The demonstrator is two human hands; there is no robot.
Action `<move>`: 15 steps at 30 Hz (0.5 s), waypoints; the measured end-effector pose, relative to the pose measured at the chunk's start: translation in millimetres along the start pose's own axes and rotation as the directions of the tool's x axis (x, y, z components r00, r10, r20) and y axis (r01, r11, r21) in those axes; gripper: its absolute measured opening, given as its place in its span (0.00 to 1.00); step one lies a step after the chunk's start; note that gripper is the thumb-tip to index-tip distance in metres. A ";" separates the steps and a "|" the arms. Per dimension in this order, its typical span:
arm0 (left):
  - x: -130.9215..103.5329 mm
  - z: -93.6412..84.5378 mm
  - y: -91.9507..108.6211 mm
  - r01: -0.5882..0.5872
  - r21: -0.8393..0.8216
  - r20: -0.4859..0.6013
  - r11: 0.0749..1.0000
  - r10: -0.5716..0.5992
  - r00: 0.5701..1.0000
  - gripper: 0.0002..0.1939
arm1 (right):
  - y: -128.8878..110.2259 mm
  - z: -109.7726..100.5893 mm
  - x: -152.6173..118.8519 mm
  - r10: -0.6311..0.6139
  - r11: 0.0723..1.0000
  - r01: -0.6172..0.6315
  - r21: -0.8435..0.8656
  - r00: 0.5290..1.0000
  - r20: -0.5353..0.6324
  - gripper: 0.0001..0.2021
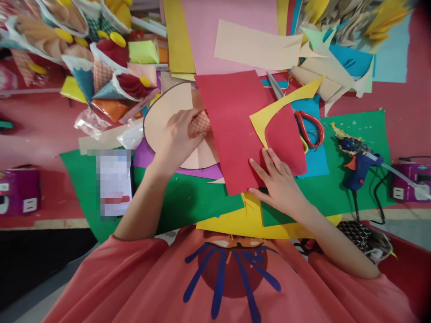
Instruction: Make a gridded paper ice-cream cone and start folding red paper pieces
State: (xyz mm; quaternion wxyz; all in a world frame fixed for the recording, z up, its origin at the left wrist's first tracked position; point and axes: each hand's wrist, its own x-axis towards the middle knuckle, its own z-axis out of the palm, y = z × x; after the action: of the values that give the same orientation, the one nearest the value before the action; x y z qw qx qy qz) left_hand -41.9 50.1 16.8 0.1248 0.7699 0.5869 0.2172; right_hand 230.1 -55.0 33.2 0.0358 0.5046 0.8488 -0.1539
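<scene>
My left hand is closed around a small red-and-cream checked cone, part of which is hidden by the fingers. Beneath that hand lies a cream disc with a dark rim. A red craft sheet overlaps the disc's right side. My right hand rests on the sheet's lower right with its fingers spread. Just above those fingers, a curved yellow offcut lies over the red. Red-handled scissors sit partly covered, their blade tip showing above the offcut.
Several finished cone shapes crowd the upper left. A phone lies left of my left forearm. On the green sheet to the right rests a blue glue gun with a cord. Cream scraps are piled at the upper right.
</scene>
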 end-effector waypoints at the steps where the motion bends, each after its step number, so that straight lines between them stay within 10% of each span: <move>1: -3.2 -6.5 -0.9 0.054 0.018 -0.009 0.998 -0.054 0.999 0.23 | -1.0 -0.7 1.2 0.004 1.000 -0.004 0.002 1.000 0.011 0.37; 6: -21.4 -26.6 2.8 0.251 0.170 -0.074 0.953 -0.241 0.968 0.31 | -11.2 -3.0 5.8 0.012 1.000 -0.012 0.000 1.000 0.015 0.37; 11: -51.2 -6.8 42.5 -0.192 0.140 0.015 0.971 0.192 0.981 0.24 | -24.5 -11.1 13.9 0.059 0.998 -0.059 0.011 0.998 -0.025 0.30; 15: -77.5 23.6 68.4 -0.304 0.176 0.210 0.936 0.266 0.941 0.35 | -16.5 -16.8 34.0 0.025 1.000 -0.024 0.007 0.998 -0.066 0.24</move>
State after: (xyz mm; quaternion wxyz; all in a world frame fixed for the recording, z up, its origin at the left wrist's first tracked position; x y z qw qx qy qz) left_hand 10.7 -41.7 12.1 0.0646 0.8725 0.4740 0.0995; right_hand 200.8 -28.6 45.5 0.0081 0.5199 0.8428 -0.1394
